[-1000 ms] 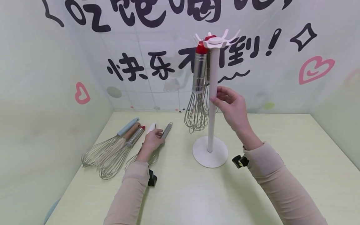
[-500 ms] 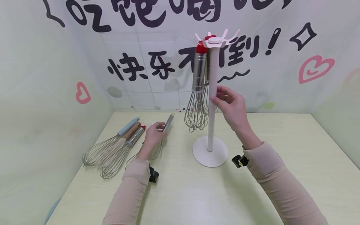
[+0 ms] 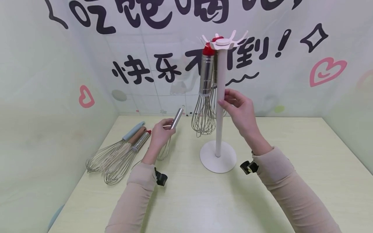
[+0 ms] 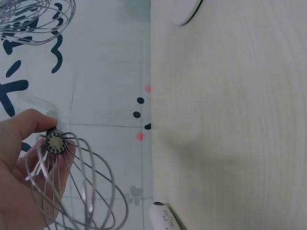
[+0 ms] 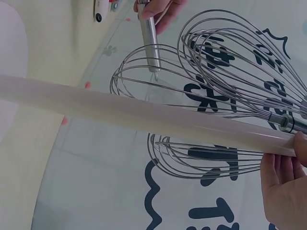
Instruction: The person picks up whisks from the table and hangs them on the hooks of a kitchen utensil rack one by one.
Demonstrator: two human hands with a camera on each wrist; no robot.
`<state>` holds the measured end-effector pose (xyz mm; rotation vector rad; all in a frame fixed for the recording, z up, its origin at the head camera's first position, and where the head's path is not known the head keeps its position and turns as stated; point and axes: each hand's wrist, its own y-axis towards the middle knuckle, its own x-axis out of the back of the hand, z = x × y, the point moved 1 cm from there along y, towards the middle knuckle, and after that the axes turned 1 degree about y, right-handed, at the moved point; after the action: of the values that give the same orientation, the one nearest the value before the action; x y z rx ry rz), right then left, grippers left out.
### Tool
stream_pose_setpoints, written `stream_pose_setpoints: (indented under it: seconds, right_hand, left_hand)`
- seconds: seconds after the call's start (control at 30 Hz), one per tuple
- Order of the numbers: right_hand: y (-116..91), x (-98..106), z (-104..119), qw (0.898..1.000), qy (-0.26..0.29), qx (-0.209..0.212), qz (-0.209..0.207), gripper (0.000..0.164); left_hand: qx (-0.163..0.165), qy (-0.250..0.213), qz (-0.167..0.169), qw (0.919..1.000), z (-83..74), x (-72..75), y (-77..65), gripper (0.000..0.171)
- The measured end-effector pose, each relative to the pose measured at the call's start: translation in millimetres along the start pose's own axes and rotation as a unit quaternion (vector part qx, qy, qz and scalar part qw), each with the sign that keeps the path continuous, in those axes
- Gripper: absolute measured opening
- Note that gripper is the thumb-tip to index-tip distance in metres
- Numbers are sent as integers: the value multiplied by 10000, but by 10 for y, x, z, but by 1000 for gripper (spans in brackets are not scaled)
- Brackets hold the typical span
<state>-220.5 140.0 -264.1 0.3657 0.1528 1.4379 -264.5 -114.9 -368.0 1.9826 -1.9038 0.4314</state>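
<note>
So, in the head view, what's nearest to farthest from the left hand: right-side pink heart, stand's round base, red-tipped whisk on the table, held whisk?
1. Held whisk: in the left hand.
2. Red-tipped whisk: left of the hand, on the table.
3. Stand's round base: to the hand's right.
4. Pink heart: far right, on the backdrop.

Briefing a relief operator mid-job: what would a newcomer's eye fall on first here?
Probably the tall white hook stand on the table, red-tipped balloon whisks hanging from its top, its pole in the right hand. Behind it, bold black lettering spans the backdrop. To its left, the left hand holds a steel-handled balloon whisk.
</note>
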Motion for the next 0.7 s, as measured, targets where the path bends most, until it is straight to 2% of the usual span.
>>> stream_pose_setpoints:
  seconds: [0.53,0.7]
  right_hand:
    - [10,50,43,9991,-15,-63,416,38]
    - [24,58,57,9986,-303,-40,439,38]
  left_hand:
    - [-272,-461,-151,9985,-391,48,-90,51]
    - [-397,-595,-174,9973,-505,61,-133,50]
